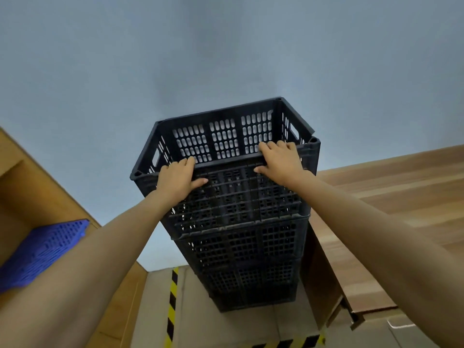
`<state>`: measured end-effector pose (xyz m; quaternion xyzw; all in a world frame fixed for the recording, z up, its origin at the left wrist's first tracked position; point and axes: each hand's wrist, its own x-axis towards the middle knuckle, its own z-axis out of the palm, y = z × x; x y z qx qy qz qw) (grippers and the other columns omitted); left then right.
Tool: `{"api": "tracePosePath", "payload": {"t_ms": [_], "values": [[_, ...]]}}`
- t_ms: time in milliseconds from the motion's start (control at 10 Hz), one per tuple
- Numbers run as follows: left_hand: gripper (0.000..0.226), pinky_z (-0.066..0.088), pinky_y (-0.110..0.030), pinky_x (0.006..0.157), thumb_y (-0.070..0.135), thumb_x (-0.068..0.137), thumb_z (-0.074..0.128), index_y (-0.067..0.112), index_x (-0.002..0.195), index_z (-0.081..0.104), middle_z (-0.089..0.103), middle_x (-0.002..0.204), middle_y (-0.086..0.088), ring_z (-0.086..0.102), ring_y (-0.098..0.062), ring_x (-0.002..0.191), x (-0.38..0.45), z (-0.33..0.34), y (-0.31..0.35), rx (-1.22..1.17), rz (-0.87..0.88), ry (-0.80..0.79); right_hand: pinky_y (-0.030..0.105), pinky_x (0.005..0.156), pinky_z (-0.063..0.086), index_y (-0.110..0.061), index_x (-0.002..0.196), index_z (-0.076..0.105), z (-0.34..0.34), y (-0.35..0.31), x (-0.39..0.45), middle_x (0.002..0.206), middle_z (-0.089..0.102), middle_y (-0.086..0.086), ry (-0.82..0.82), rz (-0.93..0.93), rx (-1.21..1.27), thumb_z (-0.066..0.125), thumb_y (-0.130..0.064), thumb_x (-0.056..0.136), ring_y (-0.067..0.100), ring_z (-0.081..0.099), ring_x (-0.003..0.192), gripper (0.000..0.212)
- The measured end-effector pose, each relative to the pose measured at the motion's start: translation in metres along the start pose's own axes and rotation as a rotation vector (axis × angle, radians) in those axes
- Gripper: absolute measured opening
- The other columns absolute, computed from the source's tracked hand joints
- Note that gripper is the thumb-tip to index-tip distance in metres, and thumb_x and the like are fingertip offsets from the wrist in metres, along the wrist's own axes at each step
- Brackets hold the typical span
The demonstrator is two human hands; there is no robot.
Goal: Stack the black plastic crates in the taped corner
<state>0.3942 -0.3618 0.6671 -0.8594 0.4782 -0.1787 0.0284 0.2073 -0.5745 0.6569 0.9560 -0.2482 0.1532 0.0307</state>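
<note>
Top black crate (226,146) is sitting on the stack of black crates (246,247) now, and from where I'm watching it looks seated square, rims lining up, though I can't see the far edge meeting. Left hand (177,183) grips the near rim, fingers hooked over the top, thumb pressed on the outer wall; right hand (281,159) holds the same rim further right, fingers curled over the edge. The stack stands against the grey wall (226,46), inside the yellow-and-black floor tape (172,305) that marks the corner. I count about four crates up. So the stacking here looks nearly done; what's left, I'd judge, is letting go, and any crates out of view. Cardboard boxes (376,197) flank it right and left, with a blue plastic pallet (45,249) near left.
</note>
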Motion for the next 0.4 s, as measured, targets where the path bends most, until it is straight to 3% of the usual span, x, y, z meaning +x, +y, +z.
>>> {"api": "tracePosePath", "payload": {"t_ms": [100,200,300,400], "values": [[0.061,0.044,-0.045,0.096,0.059,0.091,0.048,0.02,0.137,0.039,0.055,0.128,-0.005,0.055,-0.028,0.115,-0.011,-0.014,0.011,-0.054,0.004,-0.07,0.05,0.109,0.028,-0.019,0.145,0.03,-0.013,0.004,-0.002,0.143,0.043,0.009,-0.176,-0.064,-0.023,0.057,-0.048,0.091,0.033,0.039,0.132,0.067],[0.054,0.05,-0.042,0.092,0.051,0.092,0.053,0.027,0.138,0.038,0.053,0.133,-0.001,0.055,-0.024,0.117,-0.011,-0.035,0.018,-0.202,0.048,-0.137,0.052,0.109,0.031,-0.018,0.146,0.031,-0.04,0.005,0.003,0.145,0.041,0.011,-0.327,-0.097,-0.031,0.057,-0.047,0.091,0.034,0.038,0.133,0.067],[0.031,0.049,-0.042,0.097,0.041,0.092,0.058,0.03,0.12,0.053,0.06,0.123,0.004,0.058,-0.016,0.114,-0.009,-0.062,0.02,-0.51,0.065,-0.226,0.048,0.099,0.044,-0.018,0.139,0.041,-0.066,0.0,0.003,0.136,0.049,0.008,-0.402,-0.143,-0.003,0.056,-0.049,0.092,0.03,0.05,0.123,0.057],[0.015,0.049,-0.035,0.095,0.031,0.093,0.061,0.031,0.107,0.062,0.068,0.109,0.008,0.062,-0.008,0.103,-0.005,-0.087,0.029,-0.678,0.089,-0.119,0.045,0.089,0.051,-0.024,0.124,0.056,-0.097,-0.004,0.005,0.123,0.061,0.001,-0.373,-0.21,0.042,0.054,-0.049,0.093,0.024,0.059,0.11,0.04]]}}
